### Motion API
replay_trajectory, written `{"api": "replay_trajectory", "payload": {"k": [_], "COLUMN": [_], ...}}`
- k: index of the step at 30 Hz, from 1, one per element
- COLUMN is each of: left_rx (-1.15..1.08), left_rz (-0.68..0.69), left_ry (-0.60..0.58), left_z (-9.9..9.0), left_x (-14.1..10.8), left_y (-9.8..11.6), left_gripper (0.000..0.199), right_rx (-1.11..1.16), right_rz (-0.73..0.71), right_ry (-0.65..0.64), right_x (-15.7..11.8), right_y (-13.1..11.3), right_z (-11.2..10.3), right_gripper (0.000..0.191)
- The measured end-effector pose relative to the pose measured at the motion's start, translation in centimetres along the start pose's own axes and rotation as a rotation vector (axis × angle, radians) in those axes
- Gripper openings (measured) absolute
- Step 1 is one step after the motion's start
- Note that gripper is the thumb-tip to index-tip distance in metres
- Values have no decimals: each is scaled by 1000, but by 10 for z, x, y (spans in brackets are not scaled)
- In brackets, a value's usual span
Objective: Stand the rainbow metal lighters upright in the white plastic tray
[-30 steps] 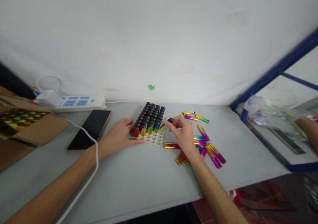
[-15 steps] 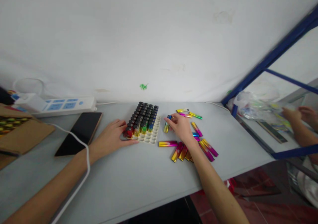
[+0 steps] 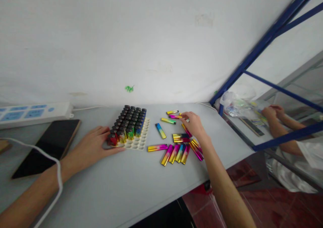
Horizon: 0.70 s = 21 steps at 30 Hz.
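A white tray with round holes (image 3: 141, 141) holds rows of upright lighters (image 3: 130, 123) with black tops; its right columns and front edge show bare holes. My left hand (image 3: 94, 147) rests at the tray's front left corner, fingers apart around it. To the right, several shiny lighters lie loose, among them a blue and yellow lighter (image 3: 160, 130) and a yellow and pink lighter (image 3: 157, 148). My right hand (image 3: 193, 123) is over the back right of them, thumb and fingertips drawn together near a pink lighter (image 3: 174, 116); what they hold is too small to tell.
A black phone-like slab (image 3: 47, 145), a white power strip (image 3: 35, 113) and a white cable (image 3: 59, 174) lie on the left. Blue metal bars (image 3: 262, 49) rise on the right. Beyond them a person's hands (image 3: 272, 112) are near plastic bags (image 3: 234, 105).
The view has turned right. My right hand has let go of the blue and yellow lighter, now lying on the table, and moved right. My left hand stays at the tray.
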<state>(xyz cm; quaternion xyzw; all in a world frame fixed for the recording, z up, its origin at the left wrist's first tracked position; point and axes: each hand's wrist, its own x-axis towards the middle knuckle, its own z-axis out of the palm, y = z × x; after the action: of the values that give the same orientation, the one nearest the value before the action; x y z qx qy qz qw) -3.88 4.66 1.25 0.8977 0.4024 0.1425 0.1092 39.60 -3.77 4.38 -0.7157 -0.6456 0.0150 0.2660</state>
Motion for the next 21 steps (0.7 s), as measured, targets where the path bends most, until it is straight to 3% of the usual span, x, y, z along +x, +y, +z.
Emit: {"api": "replay_trajectory", "payload": {"k": [4,10,12,15,18,21], "left_rx": [34,17,15,17,23,20], "left_rz": [23,32,31,29,32,24], "left_ry": [-11,-11,-17,-18,-7,-2], "left_z": [-2,-3,-5,-8,-8,-8], "left_x": [-1,-1,0,0,0,0], "left_y": [1,3,4,7,9,9], "left_gripper": [66,70,70,67,67,69], "right_rx": [-137,-91,54,429,840,1094], "right_rz": [-165,-193,-127,-7,41,75], "right_ry": [-154,-259,-247,-200,-187,-187], "right_x": [26,41,40,32,23,19], "right_y": [8,2,0,-11,-38,-73], "right_z": [6,14,12,9,10,13], "right_gripper": [23,14,12,28,45,53]}}
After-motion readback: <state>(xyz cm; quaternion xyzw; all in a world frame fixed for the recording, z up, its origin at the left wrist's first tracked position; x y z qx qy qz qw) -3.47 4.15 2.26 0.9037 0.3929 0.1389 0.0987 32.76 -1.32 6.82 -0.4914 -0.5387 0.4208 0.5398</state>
